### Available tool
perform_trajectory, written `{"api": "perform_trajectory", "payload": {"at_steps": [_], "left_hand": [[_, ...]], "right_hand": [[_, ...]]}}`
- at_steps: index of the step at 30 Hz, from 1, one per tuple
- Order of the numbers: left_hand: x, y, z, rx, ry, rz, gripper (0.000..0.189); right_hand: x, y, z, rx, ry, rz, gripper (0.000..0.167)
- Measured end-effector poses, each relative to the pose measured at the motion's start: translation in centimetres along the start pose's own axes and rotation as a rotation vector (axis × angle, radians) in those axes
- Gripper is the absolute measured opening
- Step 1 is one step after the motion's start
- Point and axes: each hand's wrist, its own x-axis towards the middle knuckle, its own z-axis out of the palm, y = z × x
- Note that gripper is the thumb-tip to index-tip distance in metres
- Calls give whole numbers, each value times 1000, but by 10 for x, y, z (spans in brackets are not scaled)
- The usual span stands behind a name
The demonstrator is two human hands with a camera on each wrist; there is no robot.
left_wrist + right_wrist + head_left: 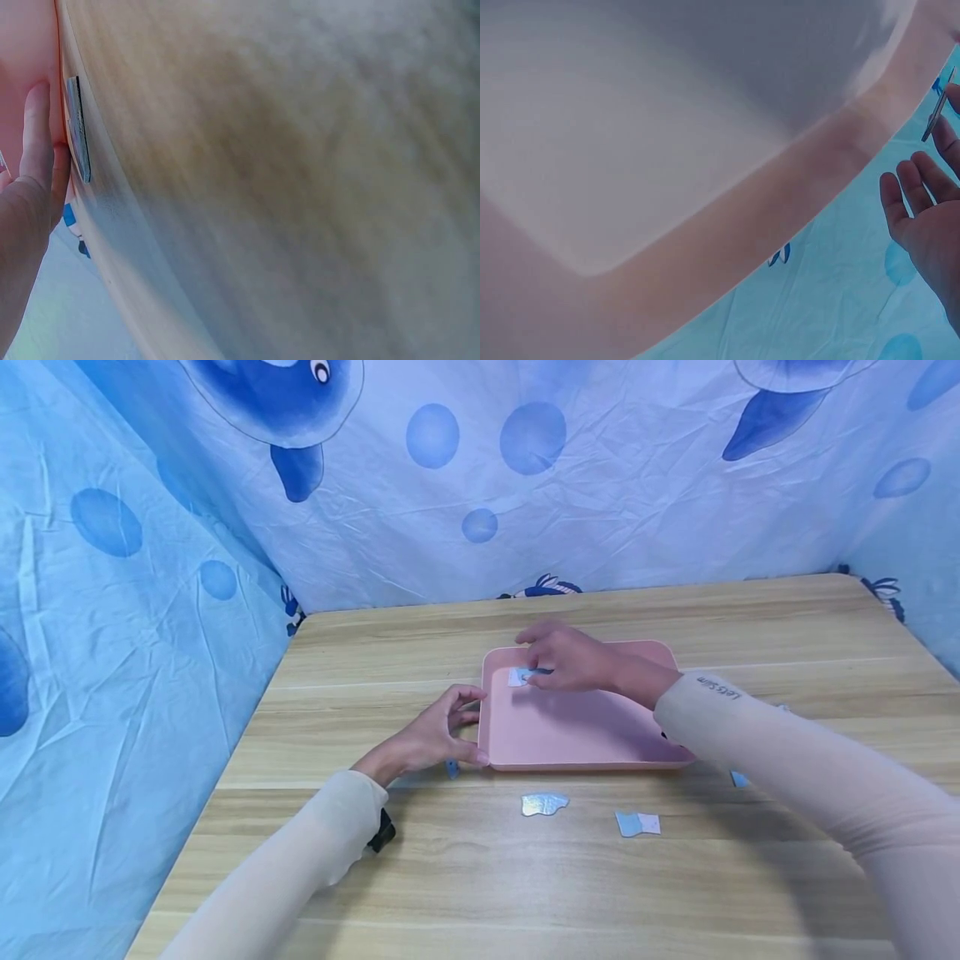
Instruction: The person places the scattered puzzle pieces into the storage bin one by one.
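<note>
The table [375, 693] ran beneath and around both hands. On it, just right of the left hand and beneath the right, lay a pink tray [570, 727], judged to be light, stiff and smooth-walled, liable to slide if pushed; its raised rim was the sound place to take hold. The left hand [438, 731] held the tray at its near wall, thumb at the near corner, bent fingers at the rim. The right hand [573, 660], above the tray's far end, pinched a thin piece [517, 677] between thumb and finger, its other fingers loosely bent. A shiny piece [544, 804] lay on the table, nearer the person than either hand; a two-tone piece [637, 824] lay to its right, below the right wrist. A small blue piece [452, 769] sat just under the left hand, partly hidden by it. The pieces were judged light, thin and fairly stiff, possibly slippery on the shiny face, and apt to bend or crease at narrow tips; an edge pinch across the broad part was advised, since flat-lying ones offered little to grip.
</note>
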Motion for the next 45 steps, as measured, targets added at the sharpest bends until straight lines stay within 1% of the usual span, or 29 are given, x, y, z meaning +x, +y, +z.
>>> {"api": "perform_trajectory", "payload": {"at_steps": [7,10,14,16,20,26,30,39,45], "left_hand": [[2,0,0,10,-1,-13,87],[1,1,0,7,1,-15,88],[1,2,-1,-5,-3,-13,92],[1,2,-1,-7,-5,-9,93],[1,1,-1,-15,-11,-4,93],[1,2,-1,-22,-11,-14,92],[0,3,-1,-18,-12,-16,91],[0,5,0,6,6,-31,90],[0,4,0,7,5,-34,91]], "right_hand": [[4,-3,6,29,-36,-9,8],[6,-5,10,39,-70,18,8],[7,-5,18,19,-123,63,8],[6,-3,22,5,-137,69,8],[6,0,26,-3,-137,83,8],[6,4,28,-16,-138,69,12],[7,6,30,-13,-159,64,9],[6,7,32,-38,-198,99,6],[4,8,33,-63,-193,113,8]]}}
